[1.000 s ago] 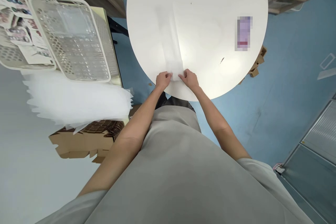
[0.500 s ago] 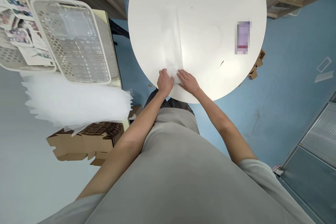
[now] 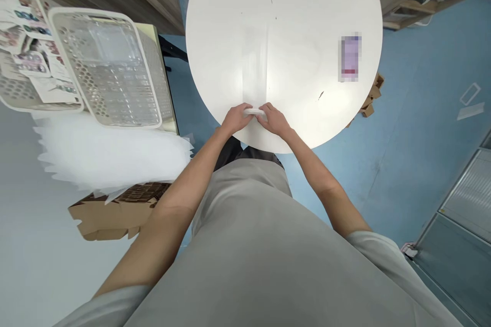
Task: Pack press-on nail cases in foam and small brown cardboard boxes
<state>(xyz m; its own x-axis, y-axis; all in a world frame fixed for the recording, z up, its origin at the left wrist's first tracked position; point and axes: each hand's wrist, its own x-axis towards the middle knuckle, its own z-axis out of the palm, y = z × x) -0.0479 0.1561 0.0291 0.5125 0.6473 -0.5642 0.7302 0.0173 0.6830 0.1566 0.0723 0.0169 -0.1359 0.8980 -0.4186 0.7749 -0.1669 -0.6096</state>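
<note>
Round white bench (image 3: 299,71). Your left hand (image 3: 237,118) and right hand (image 3: 273,118) both pinch the near end of a translucent strip (image 3: 254,74), just in from the bench's near edge. Pinched end rolled or folded, can't tell which; remainder lies flat toward the far edge. Pixelated purple item (image 3: 350,56) near right edge.

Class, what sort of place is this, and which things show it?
Probably a small packing workroom: stacked cardboard, a pile of white sheets and a basket of clear plastic items all suggest it.
</note>
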